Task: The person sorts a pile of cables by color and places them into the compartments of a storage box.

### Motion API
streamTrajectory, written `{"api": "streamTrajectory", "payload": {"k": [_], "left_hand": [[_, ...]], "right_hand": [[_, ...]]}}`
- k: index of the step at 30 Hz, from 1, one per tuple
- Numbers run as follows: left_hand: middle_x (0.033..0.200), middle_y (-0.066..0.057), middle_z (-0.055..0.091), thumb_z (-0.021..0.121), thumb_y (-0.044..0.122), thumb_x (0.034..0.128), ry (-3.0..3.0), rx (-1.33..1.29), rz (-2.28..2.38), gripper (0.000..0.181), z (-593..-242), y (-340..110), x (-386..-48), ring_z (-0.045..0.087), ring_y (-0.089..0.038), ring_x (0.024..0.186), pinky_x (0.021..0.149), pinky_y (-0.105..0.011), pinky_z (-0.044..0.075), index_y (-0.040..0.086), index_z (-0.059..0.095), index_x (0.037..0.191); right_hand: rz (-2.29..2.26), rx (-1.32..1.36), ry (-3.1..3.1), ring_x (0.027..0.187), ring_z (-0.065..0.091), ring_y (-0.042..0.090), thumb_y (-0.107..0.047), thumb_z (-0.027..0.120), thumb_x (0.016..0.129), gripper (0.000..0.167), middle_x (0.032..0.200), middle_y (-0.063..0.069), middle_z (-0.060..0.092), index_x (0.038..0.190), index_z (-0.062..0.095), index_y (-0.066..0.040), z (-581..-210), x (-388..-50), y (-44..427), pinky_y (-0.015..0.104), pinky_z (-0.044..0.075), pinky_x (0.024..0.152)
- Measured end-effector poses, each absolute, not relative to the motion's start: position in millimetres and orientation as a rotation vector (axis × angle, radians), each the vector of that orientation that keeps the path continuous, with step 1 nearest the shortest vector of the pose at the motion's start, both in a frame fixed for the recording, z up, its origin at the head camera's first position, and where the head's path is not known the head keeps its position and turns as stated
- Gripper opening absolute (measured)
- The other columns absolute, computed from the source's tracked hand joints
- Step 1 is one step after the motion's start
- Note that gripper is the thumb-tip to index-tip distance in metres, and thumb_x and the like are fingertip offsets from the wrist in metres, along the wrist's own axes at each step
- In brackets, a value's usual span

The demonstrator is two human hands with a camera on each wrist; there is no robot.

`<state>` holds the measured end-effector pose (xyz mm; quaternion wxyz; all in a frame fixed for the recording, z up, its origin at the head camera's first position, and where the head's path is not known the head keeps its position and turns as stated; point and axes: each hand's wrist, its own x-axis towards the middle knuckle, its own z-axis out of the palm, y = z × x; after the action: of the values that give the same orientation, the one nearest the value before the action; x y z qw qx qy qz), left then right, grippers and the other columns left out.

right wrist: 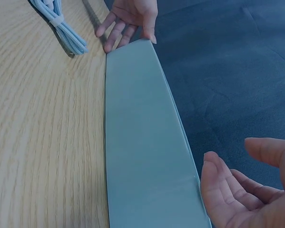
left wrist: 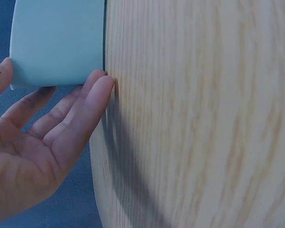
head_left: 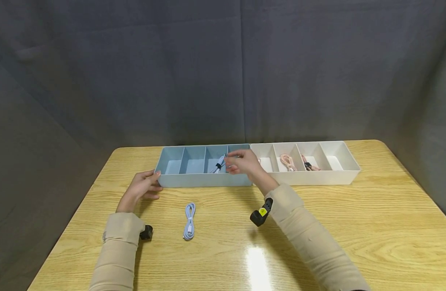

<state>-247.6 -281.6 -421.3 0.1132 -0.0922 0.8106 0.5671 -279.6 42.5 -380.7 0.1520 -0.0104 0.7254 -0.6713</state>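
Note:
A blue divided box stands toward the back of the table. My left hand rests at its left end, fingers extended; in the left wrist view the thumb and fingertips lie about the box's end. Above the box's right half is my right hand, fingers loosely bent, with nothing visible between thumb and fingers in the right wrist view. Just left of it, a pale cable with a black strap sits in the third compartment from the left. A coiled light-blue cable lies on the table in front of the box.
A white divided box adjoins the blue one's right end. Inside are a coiled pink cable and a pink cable with a black strap; my right hand partly hides its leftmost compartment. A dark curtain hangs behind the wooden table.

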Motion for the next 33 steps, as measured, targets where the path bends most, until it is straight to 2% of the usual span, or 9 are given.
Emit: {"api": "streamTrajectory", "payload": {"k": [4, 11, 16, 22, 29, 33], "left_hand": [[0.118, -0.032, 0.049, 0.044, 0.033, 0.0964, 2.386, -0.275, 1.652, 0.062, -421, -281, -247, 0.064, -0.020, 0.082, 0.067, -0.038, 0.056, -0.005, 0.023, 0.141], [0.119, -0.033, 0.048, 0.044, 0.034, 0.0963, 2.391, -0.274, 1.643, 0.063, -421, -281, -246, 0.064, -0.021, 0.084, 0.067, -0.038, 0.056, -0.004, 0.023, 0.141], [0.121, -0.033, 0.047, 0.044, 0.035, 0.0962, 2.375, -0.274, 1.648, 0.064, -420, -281, -246, 0.063, -0.020, 0.084, 0.068, -0.037, 0.056, -0.004, 0.023, 0.142], [0.121, -0.033, 0.047, 0.045, 0.034, 0.0962, 2.359, -0.285, 1.653, 0.063, -419, -281, -246, 0.063, -0.020, 0.083, 0.068, -0.038, 0.056, -0.004, 0.023, 0.142], [0.121, -0.033, 0.047, 0.045, 0.033, 0.0961, 2.351, -0.275, 1.669, 0.063, -420, -282, -247, 0.064, -0.018, 0.082, 0.067, -0.037, 0.056, -0.004, 0.023, 0.142], [0.121, -0.033, 0.046, 0.045, 0.033, 0.0962, 2.343, -0.268, 1.676, 0.063, -420, -282, -247, 0.064, -0.018, 0.082, 0.067, -0.037, 0.056, -0.004, 0.022, 0.142]], "right_hand": [[-1.925, -0.046, 2.076, 0.054, 0.056, 0.009, -0.009, 0.059, 0.089, 0.033, 0.105, 0.029, 0.059, 0.117, 0.055, 0.007, -380, -275, 43, 0.025, 0.054, 0.059], [-1.947, -0.080, 2.047, 0.053, 0.055, 0.011, -0.008, 0.062, 0.086, 0.031, 0.089, 0.023, 0.063, 0.113, 0.056, 0.007, -381, -268, 43, 0.025, 0.052, 0.056], [-1.921, -0.119, 2.072, 0.055, 0.059, 0.013, -0.009, 0.063, 0.086, 0.033, 0.090, 0.028, 0.063, 0.113, 0.056, 0.008, -383, -262, 41, 0.034, 0.056, 0.063], [-1.872, -0.155, 2.118, 0.059, 0.062, 0.017, -0.012, 0.063, 0.086, 0.035, 0.085, 0.024, 0.064, 0.115, 0.056, 0.006, -383, -256, 41, 0.043, 0.055, 0.071], [-1.899, -0.193, 2.084, 0.058, 0.061, 0.015, -0.011, 0.064, 0.085, 0.035, 0.092, 0.030, 0.062, 0.115, 0.056, 0.006, -383, -250, 39, 0.042, 0.055, 0.070], [-1.896, -0.228, 2.082, 0.058, 0.061, 0.014, -0.011, 0.064, 0.086, 0.036, 0.087, 0.026, 0.064, 0.115, 0.055, 0.008, -383, -246, 39, 0.038, 0.056, 0.066]]}}
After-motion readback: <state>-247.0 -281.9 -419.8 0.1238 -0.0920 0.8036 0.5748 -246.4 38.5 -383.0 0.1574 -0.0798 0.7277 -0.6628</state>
